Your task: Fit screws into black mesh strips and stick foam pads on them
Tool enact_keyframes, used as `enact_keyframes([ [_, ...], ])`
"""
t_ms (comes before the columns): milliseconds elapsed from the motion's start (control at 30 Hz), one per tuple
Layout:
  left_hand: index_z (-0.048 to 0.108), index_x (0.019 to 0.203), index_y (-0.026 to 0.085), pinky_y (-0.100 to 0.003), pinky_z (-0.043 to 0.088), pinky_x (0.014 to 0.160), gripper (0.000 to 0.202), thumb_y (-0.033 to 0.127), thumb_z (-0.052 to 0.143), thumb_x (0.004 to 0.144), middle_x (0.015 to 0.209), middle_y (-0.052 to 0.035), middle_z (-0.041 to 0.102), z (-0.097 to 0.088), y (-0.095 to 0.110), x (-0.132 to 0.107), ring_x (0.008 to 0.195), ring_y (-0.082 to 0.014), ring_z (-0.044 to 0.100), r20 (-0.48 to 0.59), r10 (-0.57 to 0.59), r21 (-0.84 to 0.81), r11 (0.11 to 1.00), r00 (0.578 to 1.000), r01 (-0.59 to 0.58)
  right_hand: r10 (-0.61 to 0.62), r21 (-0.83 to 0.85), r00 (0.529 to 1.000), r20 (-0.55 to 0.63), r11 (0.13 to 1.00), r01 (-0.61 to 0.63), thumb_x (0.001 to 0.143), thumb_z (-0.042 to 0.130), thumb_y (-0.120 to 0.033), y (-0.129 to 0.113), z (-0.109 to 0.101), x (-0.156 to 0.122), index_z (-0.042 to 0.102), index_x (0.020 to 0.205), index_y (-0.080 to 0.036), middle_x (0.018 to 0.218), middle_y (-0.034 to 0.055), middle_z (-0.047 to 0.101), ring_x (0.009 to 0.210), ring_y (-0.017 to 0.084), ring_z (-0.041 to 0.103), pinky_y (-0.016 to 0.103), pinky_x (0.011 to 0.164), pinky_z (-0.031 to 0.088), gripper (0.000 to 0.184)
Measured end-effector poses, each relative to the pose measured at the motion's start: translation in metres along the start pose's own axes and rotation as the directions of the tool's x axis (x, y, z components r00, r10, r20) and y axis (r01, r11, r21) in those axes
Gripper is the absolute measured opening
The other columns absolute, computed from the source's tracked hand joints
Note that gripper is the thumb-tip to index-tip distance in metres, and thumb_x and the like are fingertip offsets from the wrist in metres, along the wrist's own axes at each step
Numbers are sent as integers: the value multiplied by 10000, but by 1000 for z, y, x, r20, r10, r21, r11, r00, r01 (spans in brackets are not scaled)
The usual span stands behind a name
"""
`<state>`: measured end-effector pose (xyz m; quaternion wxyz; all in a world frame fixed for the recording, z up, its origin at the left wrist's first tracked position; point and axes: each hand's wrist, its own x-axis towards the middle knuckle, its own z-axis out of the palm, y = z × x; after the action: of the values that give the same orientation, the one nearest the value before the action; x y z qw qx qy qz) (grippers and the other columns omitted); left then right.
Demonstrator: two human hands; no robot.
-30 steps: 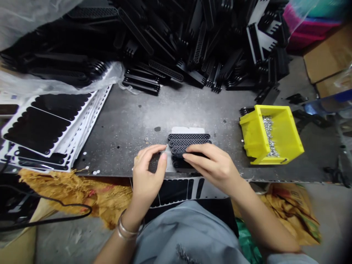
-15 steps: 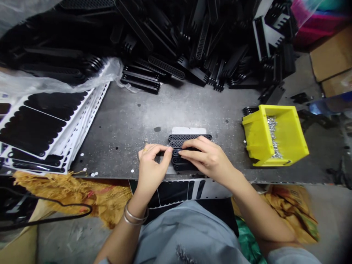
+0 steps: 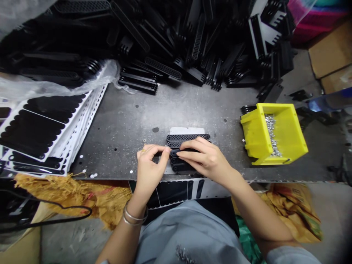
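In front of me, a row of black plastic strips (image 3: 188, 138) with rounded ends lies side by side. The two farthest ones show a lattice surface, while the nearer ones look smooth with a small round mark at the end. My left hand (image 3: 151, 163) is closed, its thumb and forefinger pinched at the left end of a smooth black strip (image 3: 174, 153). From the right, my right hand (image 3: 210, 157) has its fingertips closed on the same strip, covering most of its length. Whether a thin layer lies between the fingers and the strip is hidden.
A yellow bin (image 3: 295, 134) of small metal screws stands to the right. Sheets of black rounded stickers (image 3: 35, 128) are stacked at left. A large heap of black plastic parts (image 3: 165, 40) fills the back. Another sticker sheet (image 3: 176, 192) lies below the table's front edge.
The view has shifted slightly. Both hands stay at the same strip, with the right fingertips moved very little along it.
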<state>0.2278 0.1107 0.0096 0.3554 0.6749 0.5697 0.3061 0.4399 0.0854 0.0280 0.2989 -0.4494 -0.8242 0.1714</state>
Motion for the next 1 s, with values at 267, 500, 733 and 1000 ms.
enact_keyframes([
  [267,698,764,251,-443,387,1014,181,349,694,916,824,8,756,-1,1,1,902,-223,655,31,-11,10,1000,999,11,124,-45,991,57,992,-122,1026,618,-281,-3,-23,-8,753,1189,-184,1129,125,726,971,222,660,382,815,578,233],
  [500,693,741,250,-428,405,977,194,360,702,900,804,8,746,0,-3,1,879,-223,654,13,-6,0,1000,1000,6,379,279,915,-138,901,-331,974,684,-233,19,-35,-42,790,1031,-213,930,39,729,763,137,662,284,637,545,122],
  [733,693,763,246,-411,433,932,195,364,695,918,804,2,745,0,-1,4,860,-219,659,4,35,51,998,999,-35,306,101,930,-204,951,-291,974,670,-189,12,-34,-46,785,1065,-223,886,34,636,762,143,612,296,652,537,150],
  [1000,675,1060,261,-361,522,895,162,153,667,940,937,-26,773,27,6,-72,906,-192,729,53,552,42,832,832,-554,230,-82,963,-143,966,-243,1029,574,-197,-41,6,-110,695,1277,-193,996,98,699,822,187,681,315,706,609,276],
])
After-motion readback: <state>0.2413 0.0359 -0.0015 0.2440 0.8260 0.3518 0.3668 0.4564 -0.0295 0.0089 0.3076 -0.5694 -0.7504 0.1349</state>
